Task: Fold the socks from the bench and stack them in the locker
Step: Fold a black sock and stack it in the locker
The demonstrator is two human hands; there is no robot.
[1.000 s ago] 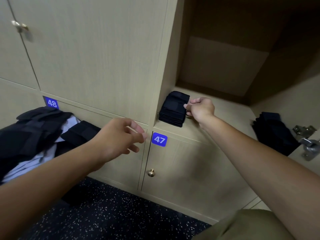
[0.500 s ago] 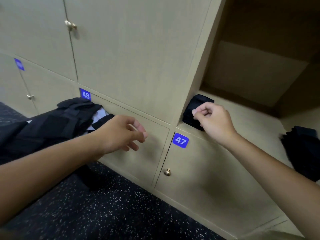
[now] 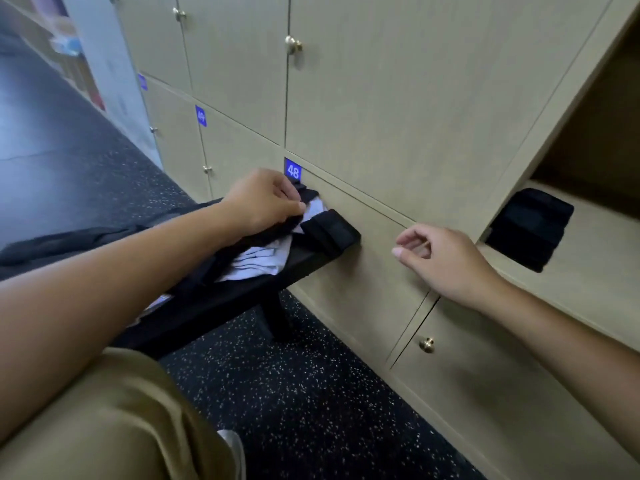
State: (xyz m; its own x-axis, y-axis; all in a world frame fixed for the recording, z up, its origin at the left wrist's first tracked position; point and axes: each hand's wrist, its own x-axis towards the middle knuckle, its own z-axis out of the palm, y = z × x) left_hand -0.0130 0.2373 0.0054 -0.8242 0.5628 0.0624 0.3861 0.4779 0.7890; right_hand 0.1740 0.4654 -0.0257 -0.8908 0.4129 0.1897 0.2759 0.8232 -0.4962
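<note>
one folded sock stack point(image 3: 530, 226), two hands

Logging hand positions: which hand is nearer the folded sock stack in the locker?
Right. The right hand hovers just left of the stack; the left hand is on the bench pile.

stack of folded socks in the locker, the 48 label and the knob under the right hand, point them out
stack of folded socks point(image 3: 530, 228), head view, on its dark top face
48 label point(image 3: 293, 169), head view, on the white digits
knob point(image 3: 427, 344), head view, on its brass ball
</note>
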